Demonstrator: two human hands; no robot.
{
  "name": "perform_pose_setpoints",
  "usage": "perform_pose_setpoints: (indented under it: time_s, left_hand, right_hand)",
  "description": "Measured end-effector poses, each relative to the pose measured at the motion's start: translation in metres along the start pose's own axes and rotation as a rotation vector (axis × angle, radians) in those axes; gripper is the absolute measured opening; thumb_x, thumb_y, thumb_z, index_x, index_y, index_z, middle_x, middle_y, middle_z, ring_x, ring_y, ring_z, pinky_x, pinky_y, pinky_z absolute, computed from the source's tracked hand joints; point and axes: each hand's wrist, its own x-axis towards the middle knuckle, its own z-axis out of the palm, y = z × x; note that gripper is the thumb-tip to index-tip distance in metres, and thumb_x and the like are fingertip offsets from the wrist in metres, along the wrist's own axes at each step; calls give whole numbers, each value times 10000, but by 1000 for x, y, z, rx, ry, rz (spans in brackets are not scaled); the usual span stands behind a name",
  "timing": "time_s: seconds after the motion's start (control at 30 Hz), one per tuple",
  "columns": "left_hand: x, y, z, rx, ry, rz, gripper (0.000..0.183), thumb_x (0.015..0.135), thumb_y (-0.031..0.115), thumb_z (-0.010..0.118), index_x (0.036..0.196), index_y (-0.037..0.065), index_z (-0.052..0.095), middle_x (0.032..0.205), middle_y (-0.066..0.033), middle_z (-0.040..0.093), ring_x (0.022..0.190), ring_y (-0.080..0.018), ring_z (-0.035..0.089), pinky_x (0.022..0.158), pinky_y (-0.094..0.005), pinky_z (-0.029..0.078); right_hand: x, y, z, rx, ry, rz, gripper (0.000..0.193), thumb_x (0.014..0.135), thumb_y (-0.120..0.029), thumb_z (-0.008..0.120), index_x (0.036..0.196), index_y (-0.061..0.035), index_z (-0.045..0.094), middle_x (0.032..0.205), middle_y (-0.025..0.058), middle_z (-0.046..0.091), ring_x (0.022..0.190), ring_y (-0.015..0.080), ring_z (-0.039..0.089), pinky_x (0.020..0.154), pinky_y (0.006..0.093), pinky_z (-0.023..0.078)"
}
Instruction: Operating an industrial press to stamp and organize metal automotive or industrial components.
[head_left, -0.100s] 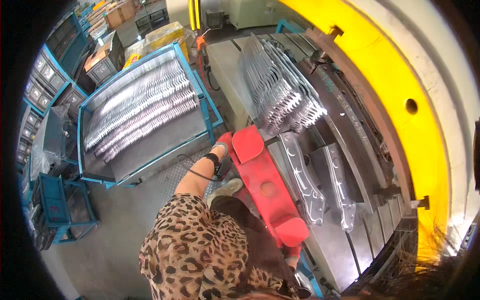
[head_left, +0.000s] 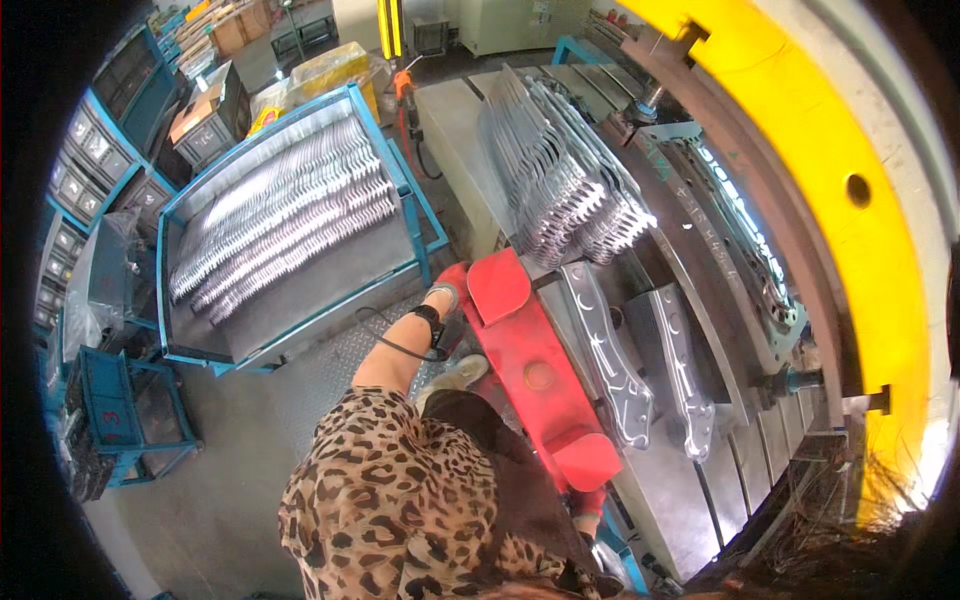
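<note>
A long red two-hand control box (head_left: 538, 375) with a raised cover at each end stands before me along the press table's near edge. My left hand (head_left: 455, 281), in a red glove, is at its far end, fingers hidden behind the red cover. At its near end, under the other cover, is my red-gloved right hand (head_left: 587, 500); its fingers are hidden too. Just beyond the box, two shaped metal brackets, one nearer (head_left: 608, 350) and one farther (head_left: 680, 365), lie side by side. In the lower die, a perforated metal part (head_left: 745, 235) shows under the yellow press ram (head_left: 790, 110).
Stacked metal brackets (head_left: 560, 170) stand at the table's far end. Left of me is a blue-framed bin (head_left: 290, 345) with rows of similar brackets. An orange air gun (head_left: 403, 85) hangs between. A small blue cart (head_left: 110, 400) and grey crates (head_left: 215, 120) stand farther left.
The yellow ram and its upper die have shifted up and to the right, away from the lower die. The perforated part and guide posts now show. My hands stay at the control box.
</note>
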Motion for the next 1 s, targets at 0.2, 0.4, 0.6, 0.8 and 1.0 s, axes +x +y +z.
perform_pose_setpoints:
  time_s: [0.2,0.4,0.6,0.8,1.0]
  left_hand:
    - [-23,13,-23,158,174,83,538,753,431,616,1117,35,588,1080,-219,610,1015,-339,586,826,-427,466]
    - [-63,67,-24,12,403,380,426,775,188,648,1147,-6,570,1069,-203,623,992,-308,610,867,-367,472]
    - [-65,184,51,-109,-59,787,363,768,82,666,1113,-5,592,1013,-152,653,921,-210,633,831,-306,483]
    - [-59,269,121,-157,-374,970,336,778,52,659,1103,1,595,984,-118,660,886,-167,635,800,-296,494]
    - [-38,302,157,-245,-508,862,356,767,103,689,1094,-2,595,945,-102,672,860,-145,638,770,-271,495]
  right_hand:
    - [-59,-16,-32,571,123,323,245,779,-125,587,1020,-82,601,692,69,606,559,190,572,482,323,454]
    - [-113,-133,-66,591,951,424,547,759,12,549,1292,-42,441,829,85,604,576,184,577,453,296,474]
    - [0,-268,-126,696,710,79,570,769,-10,601,1314,-89,453,946,40,595,687,104,550,524,243,455]
    - [204,-324,-167,215,667,-353,548,757,-45,627,1285,-60,480,918,46,624,747,117,550,676,268,472]
    - [311,-354,-177,-90,710,-192,558,719,-155,580,1258,-47,486,943,214,639,848,300,617,773,378,478]
